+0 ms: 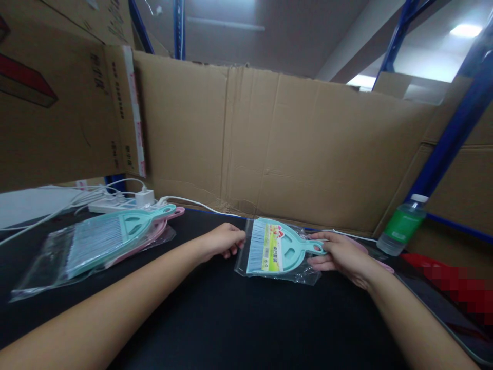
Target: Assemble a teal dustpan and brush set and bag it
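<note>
A mint-green dustpan and brush set [295, 252] lies in a clear plastic bag with a yellow-green label, its pale blue bristles pointing left. My right hand [339, 255] holds it at the handle end, thumb and fingers on either side of the handle. At the bag's left edge, my left hand [227, 240] has its fingers curled and pinched on the plastic. Partly hidden behind my right hand and wrist is something pink [385, 266]. To the left, another bagged set has a mint-green brush [103, 239] over a pink piece [148, 241].
Behind the black table [231, 324] stands a cardboard wall [300, 149], with a large carton [65, 103] at left. White cables and a power strip [115, 204] lie at back left. A green-labelled bottle [403, 226] stands at right, near a red item [442, 280].
</note>
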Motion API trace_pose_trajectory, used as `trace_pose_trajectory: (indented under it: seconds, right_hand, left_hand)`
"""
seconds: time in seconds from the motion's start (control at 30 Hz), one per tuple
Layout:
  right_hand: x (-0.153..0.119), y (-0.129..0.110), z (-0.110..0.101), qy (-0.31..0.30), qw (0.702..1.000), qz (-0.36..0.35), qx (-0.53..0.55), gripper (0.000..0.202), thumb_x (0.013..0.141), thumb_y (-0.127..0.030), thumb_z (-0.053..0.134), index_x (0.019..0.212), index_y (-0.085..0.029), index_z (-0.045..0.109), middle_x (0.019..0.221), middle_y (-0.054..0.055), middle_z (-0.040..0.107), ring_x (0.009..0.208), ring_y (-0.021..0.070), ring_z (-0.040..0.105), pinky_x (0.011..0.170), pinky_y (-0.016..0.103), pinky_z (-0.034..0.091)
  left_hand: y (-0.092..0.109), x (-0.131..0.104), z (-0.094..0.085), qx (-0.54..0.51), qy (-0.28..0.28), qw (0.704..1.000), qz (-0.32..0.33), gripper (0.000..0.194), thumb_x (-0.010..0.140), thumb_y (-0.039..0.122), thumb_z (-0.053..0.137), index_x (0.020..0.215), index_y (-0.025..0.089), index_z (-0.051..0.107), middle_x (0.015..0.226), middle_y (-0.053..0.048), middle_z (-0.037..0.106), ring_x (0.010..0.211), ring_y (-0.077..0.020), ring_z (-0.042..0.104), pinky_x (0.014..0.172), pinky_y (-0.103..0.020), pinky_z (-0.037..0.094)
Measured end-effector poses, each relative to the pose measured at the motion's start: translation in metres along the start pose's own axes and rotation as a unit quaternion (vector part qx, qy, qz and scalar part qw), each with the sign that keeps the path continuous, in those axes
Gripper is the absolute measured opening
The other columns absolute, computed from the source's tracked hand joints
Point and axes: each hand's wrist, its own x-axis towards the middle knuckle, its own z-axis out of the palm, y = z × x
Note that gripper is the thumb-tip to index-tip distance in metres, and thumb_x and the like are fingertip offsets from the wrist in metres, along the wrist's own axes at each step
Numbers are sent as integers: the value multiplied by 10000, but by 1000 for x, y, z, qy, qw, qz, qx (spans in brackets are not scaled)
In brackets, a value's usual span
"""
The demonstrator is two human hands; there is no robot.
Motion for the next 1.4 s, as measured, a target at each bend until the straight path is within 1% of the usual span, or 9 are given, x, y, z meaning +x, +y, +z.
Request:
trace_pose_trajectory:
  seconds: [0.27, 0.47, 0.57, 0.7, 0.8, 0.93, 1.13, 1.27, 1.4]
  right_hand:
    - [3, 0, -3, 9, 999, -1, 38, 386, 795, 30, 399, 1148, -86, 504, 950, 166, 674, 610, 185, 708, 620, 339, 615]
    - [5, 0, -3, -9, 999, 4, 47, 333, 810, 30, 408, 1107, -63, 526, 869, 153, 685, 618, 167, 702, 608, 277, 607]
    - [5, 0, -2, -8, 998, 3, 54, 307, 820, 26, 421, 1091, -57, 537, 808, 138, 686, 594, 151, 691, 594, 253, 600]
    - [4, -1, -2, -4, 998, 2, 61, 298, 835, 17, 416, 1093, -53, 548, 801, 136, 688, 567, 146, 682, 574, 253, 596]
    - [4, -1, -4, -12, 997, 0, 70, 307, 817, 33, 425, 1074, -56, 568, 815, 131, 691, 576, 144, 681, 576, 254, 596]
    - [5, -1, -6, -15, 997, -6, 79, 260, 826, 21, 459, 1038, -64, 584, 792, 112, 687, 573, 131, 671, 563, 235, 592]
    - [8, -1, -7, -19, 995, -11, 97, 231, 833, -3, 486, 1024, -75, 595, 795, 109, 691, 566, 139, 671, 571, 260, 601]
    - [6, -7, 2, -37, 994, -8, 102, 200, 844, -19, 484, 1001, -67, 598, 791, 118, 695, 563, 139, 672, 568, 254, 600]
    - [4, -16, 20, -85, 992, -11, 88, 193, 838, -19, 480, 981, -65, 601, 780, 111, 695, 553, 128, 664, 554, 235, 591]
  left_hand:
    - [-4, 3, -8, -3, 28, 1000, -6, 136, 681, 276, 496, 603, 164, 493, 521, 41, 485, 414, -78, 453, 353, -183, 310]
    - [3, -4, -13, 33, 36, 999, -22, 138, 698, 255, 487, 597, 163, 482, 463, 47, 452, 389, -85, 443, 374, -197, 337]
    - [5, -7, -15, -4, 23, 999, -46, 152, 735, 297, 496, 725, 147, 517, 568, 14, 557, 424, -103, 510, 410, -221, 399]
    - [3, -7, -15, -94, 21, 994, -54, 483, 725, 409, 625, 1099, 179, 425, 865, -73, 683, 614, -173, 655, 530, -277, 503]
    - [0, -6, -12, -126, 10, 991, -34, 667, 660, 248, 704, 1210, 190, 332, 828, -53, 691, 622, -157, 658, 588, -274, 525]
    - [-1, -6, -10, -129, 10, 991, -30, 612, 637, 80, 623, 1184, 170, 363, 691, -5, 668, 538, -124, 617, 576, -269, 533]
    - [6, -14, -15, -74, 5, 996, -56, 627, 600, 73, 644, 1164, 164, 385, 621, 33, 627, 490, -118, 587, 558, -283, 536]
    - [9, -32, -24, -65, 28, 996, -51, 605, 603, 79, 622, 1152, 158, 381, 637, 27, 630, 496, -116, 579, 520, -262, 515]
    - [-1, -61, -35, -40, 54, 996, -50, 579, 601, 122, 615, 1132, 165, 388, 646, 26, 633, 474, -114, 566, 467, -237, 478]
